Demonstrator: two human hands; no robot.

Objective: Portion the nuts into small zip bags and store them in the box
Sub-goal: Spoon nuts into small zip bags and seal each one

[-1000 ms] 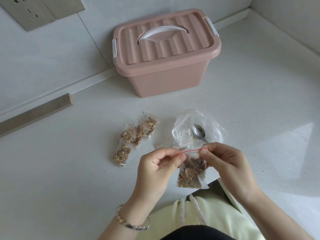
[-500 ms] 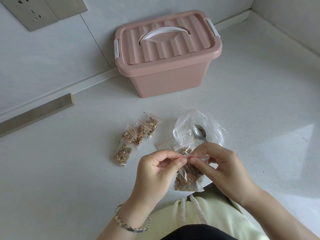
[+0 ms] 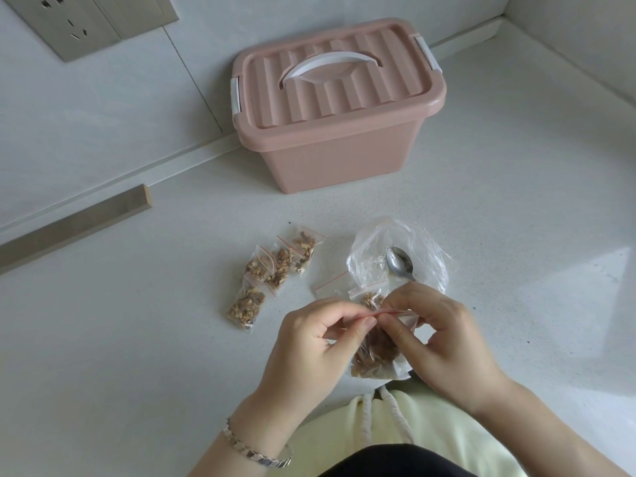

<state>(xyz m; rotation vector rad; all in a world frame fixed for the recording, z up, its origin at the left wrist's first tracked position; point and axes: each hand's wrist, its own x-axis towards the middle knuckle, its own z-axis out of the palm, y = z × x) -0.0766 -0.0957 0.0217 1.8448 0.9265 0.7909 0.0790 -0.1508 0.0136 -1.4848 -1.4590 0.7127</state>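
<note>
At the near edge of the counter point(image 3: 137, 339), the left hand point(image 3: 309, 342) and the right hand point(image 3: 444, 339) hold a small zip bag point(image 3: 375, 356) of nuts just above the surface. The left fingers point(image 3: 359, 325) are curled and pinch the bag's red-lined top from one side; the right fingers point(image 3: 394, 327) pinch the same strip from the other side, and the two sets of fingertips almost meet. Just behind the hands lies another filled small bag point(image 3: 370, 298), with a flat empty one point(image 3: 331, 282) beside it. A crumpled clear plastic bag point(image 3: 418, 244) lies further back with a metal spoon point(image 3: 399, 265) resting in it. To the left, towards the middle of the counter, four filled bags point(image 3: 272, 270) lie together, overlapping. The pink box point(image 3: 337, 160) stands at the back edge against the wall, its ribbed lid point(image 3: 344, 94) on and its white handle point(image 3: 330, 62) lying flat. A bracelet point(image 3: 254, 449) circles the left wrist.
</note>
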